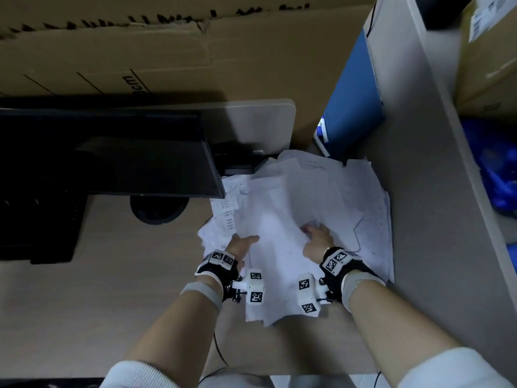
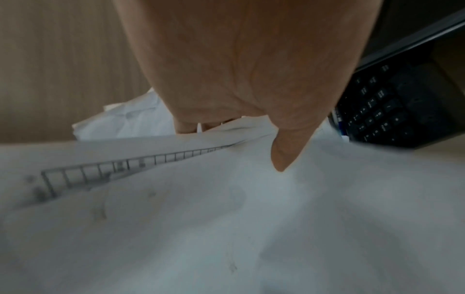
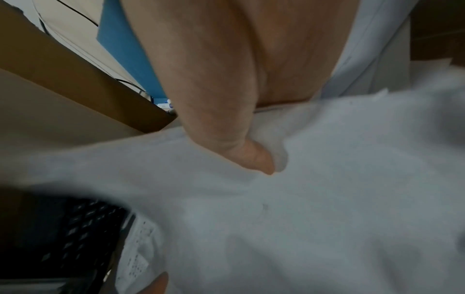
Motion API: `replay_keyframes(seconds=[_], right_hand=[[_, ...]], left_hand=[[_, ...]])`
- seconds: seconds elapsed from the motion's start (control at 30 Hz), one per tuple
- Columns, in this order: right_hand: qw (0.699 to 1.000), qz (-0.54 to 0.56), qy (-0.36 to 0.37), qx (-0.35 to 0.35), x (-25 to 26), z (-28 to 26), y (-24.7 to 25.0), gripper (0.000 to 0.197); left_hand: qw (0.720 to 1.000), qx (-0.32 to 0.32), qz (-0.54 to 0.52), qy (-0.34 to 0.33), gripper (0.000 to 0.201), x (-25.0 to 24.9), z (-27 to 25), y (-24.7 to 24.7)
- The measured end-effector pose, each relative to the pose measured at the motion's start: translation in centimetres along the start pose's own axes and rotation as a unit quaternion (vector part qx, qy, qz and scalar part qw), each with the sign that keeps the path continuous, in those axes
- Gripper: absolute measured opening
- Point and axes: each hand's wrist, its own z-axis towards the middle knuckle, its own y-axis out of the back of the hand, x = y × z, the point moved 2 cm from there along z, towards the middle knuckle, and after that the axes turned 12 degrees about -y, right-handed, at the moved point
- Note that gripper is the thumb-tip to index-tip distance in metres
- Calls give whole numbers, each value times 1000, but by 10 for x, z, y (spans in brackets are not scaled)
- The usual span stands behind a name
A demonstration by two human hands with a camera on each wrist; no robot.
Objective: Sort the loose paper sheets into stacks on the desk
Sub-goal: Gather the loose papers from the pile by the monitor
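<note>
A loose heap of white paper sheets (image 1: 330, 191) covers the desk's right side. My left hand (image 1: 244, 243) grips the left edge of a top bundle of sheets (image 1: 277, 256). In the left wrist view its thumb (image 2: 284, 155) lies on top of the paper (image 2: 226, 218) and the fingers are curled underneath. My right hand (image 1: 317, 238) holds the same bundle farther right. There its thumb (image 3: 254, 157) digs into the crumpled paper (image 3: 314, 199), and the fingers are hidden under the sheets. A sheet printed with a table (image 2: 120, 167) lies under the left hand.
A black monitor (image 1: 112, 158) on a round foot (image 1: 159, 211) stands left of the heap, with a black keyboard (image 2: 390, 111) beside it. A blue folder (image 1: 352, 107) leans at the back. A grey partition (image 1: 419, 205) borders the right side and cardboard (image 1: 140, 51) the back. Bare desk (image 1: 84, 298) lies to the left.
</note>
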Motion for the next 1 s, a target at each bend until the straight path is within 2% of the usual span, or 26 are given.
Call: replay_keyframes(seconds=[0.1,0.13,0.2,0.27,0.33,0.4,0.47,0.5,0.6,0.63,0.7,0.77,0.83,0.9,1.0], right_hand=[[1000,16,4,3,1,-5,-1,54],[1000,27,-9,-7,-1,-7,-2,57],[996,75,-36,-18,-5,-12,-2,70],[993,97,-65,-17,-9,-15,-3,77],[991,99,-91,-26,-18,-16,0,67],[989,115,-91,-8,-27,-14,4,50],[985,150,-80,32,-35,-11,6,41],[983,160,-78,53,-37,-12,8,43],[974,191,-96,76,-36,-15,14,61],[969,209,-113,68,-34,-15,17,70],[956,246,-145,65,-32,-11,21,86],[948,266,-167,50,-30,-6,26,84],[944,275,-179,34,-28,-2,30,80],[936,293,-192,22,-24,2,30,77],[926,320,-201,14,-14,7,24,74]], left_hand=[[999,-35,-25,10,99,11,-3,16],[999,-45,-5,3,91,12,-9,20],[997,-48,51,-25,59,12,-18,21],[996,-15,84,-34,46,16,-24,9],[992,18,120,-46,38,19,-30,-6],[987,12,149,-66,32,17,-32,-15],[984,1,157,-88,37,13,-29,-16],[985,0,144,-93,46,13,-24,-16],[992,35,70,-97,89,2,-23,-20],[992,50,58,-104,92,-7,-23,-22],[988,56,84,-116,79,-27,-28,-26],[976,24,154,-152,65,-39,-17,-23],[959,-36,219,-173,56,-51,-10,-13],[942,-91,288,-144,59,-55,-2,4],[959,-94,248,-99,65,-49,23,26]])
